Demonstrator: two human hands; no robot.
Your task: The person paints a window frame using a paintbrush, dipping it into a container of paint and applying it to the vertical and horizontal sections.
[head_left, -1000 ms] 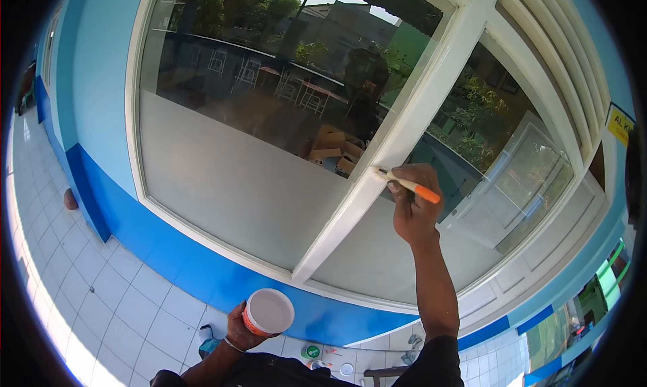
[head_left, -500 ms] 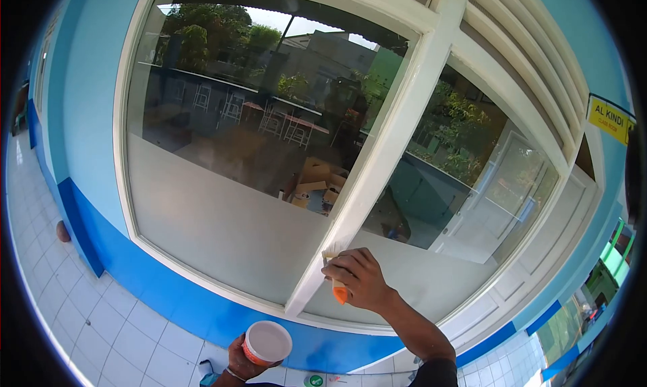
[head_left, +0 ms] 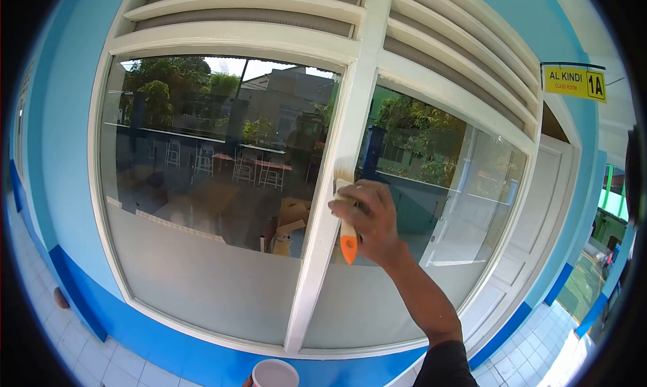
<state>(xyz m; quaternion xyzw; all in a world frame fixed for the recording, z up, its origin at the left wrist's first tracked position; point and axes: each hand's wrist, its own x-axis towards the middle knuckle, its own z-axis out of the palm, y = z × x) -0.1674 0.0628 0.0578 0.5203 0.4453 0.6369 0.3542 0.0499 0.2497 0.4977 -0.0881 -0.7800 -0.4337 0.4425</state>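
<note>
My right hand (head_left: 369, 218) grips a paintbrush (head_left: 348, 233) with a pale handle that ends in an orange tip. Its bristles point up and touch the white window post (head_left: 315, 252) between the two panes. At the bottom edge, my left hand (head_left: 248, 381) shows only a little, against the side of a paint tub (head_left: 275, 374) with whitish contents. Most of that hand is cut off by the frame.
Glass panes (head_left: 209, 272), frosted along the bottom, flank the post. Slatted vents (head_left: 458, 50) run above them. A yellow class sign (head_left: 573, 83) hangs at the right, near a white door (head_left: 539, 212). Blue wall (head_left: 168, 326) lies below the frame.
My right hand has moved up the post with the paintbrush. The view has tilted upward, so the tub and my left hand now sit lower and are partly cut off.
</note>
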